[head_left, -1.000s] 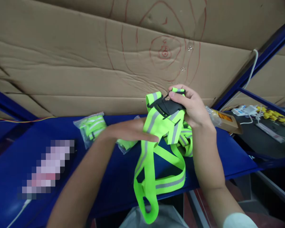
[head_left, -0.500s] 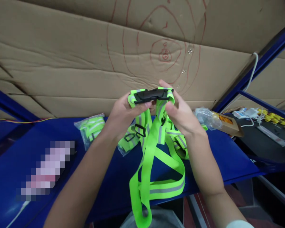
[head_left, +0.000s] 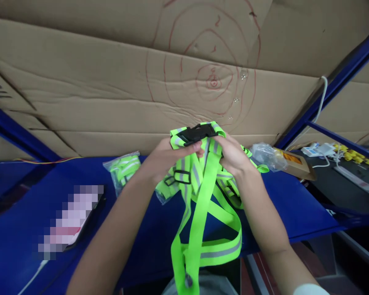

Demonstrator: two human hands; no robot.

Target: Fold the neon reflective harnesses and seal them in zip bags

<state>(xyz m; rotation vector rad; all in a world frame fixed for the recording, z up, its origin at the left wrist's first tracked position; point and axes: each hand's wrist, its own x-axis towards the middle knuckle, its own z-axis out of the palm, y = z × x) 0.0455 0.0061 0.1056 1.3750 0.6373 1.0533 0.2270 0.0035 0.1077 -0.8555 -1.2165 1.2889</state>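
Note:
Both hands hold up a neon green reflective strap harness (head_left: 203, 213) with grey stripes, above a blue shelf (head_left: 295, 205). My left hand (head_left: 164, 157) grips the strap end beside the black plastic buckle (head_left: 198, 133). My right hand (head_left: 232, 153) pinches the straps just right of the buckle. The buckle looks joined and sits on top between the hands. Long loops of strap hang down past the shelf's front edge.
A clear bag of folded green straps (head_left: 124, 168) lies left of my hands. A crumpled plastic bag (head_left: 264, 153) and a brown carton (head_left: 295, 162) lie to the right. Cardboard sheets (head_left: 110, 82) line the back. Power strips and yellow parts (head_left: 353, 149) sit far right.
My left hand rose from under the straps and took hold beside the buckle. The two buckle halves came together. Both hands have since sunk a little, closer together.

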